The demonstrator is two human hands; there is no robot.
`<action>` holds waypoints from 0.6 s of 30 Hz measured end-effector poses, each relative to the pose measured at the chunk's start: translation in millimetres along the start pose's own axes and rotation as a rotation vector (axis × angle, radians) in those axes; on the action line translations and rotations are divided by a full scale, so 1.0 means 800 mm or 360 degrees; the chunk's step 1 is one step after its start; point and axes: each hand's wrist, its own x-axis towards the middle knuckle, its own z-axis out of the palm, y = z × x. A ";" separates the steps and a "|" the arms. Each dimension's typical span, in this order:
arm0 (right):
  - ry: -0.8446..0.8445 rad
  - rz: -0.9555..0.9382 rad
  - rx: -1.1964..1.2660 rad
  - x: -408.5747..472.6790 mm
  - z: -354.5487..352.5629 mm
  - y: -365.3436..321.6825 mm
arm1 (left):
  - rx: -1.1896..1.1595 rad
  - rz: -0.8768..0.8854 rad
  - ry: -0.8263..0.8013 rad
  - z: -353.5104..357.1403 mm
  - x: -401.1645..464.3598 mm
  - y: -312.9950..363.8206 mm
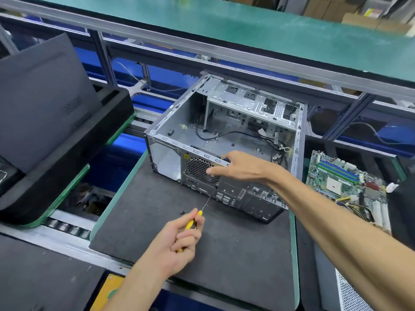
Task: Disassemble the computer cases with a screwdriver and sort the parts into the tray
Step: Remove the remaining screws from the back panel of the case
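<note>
My left hand curls around the yellow-handled screwdriver, its tip set at a screw on the rear panel of the computer case. My right hand steadies the case, fingers hooked over the top edge with the thumb lying beside the fan grille. A loose black screw lies on the table just left of the handle. The motherboard rests beyond my right forearm. I judge the tip could slip out and strip the head, or the freed screw could roll off.
</note>
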 end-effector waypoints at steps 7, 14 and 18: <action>0.0008 0.0042 0.0040 -0.005 0.000 -0.004 | 0.1149 0.0612 0.0256 0.010 -0.003 -0.004; 0.0006 0.0058 0.0060 -0.011 -0.002 -0.009 | 0.3154 0.2059 0.0827 -0.011 -0.015 -0.016; -0.0008 0.0065 0.0000 -0.013 -0.004 -0.014 | 0.3676 0.2325 0.0949 -0.008 -0.015 -0.017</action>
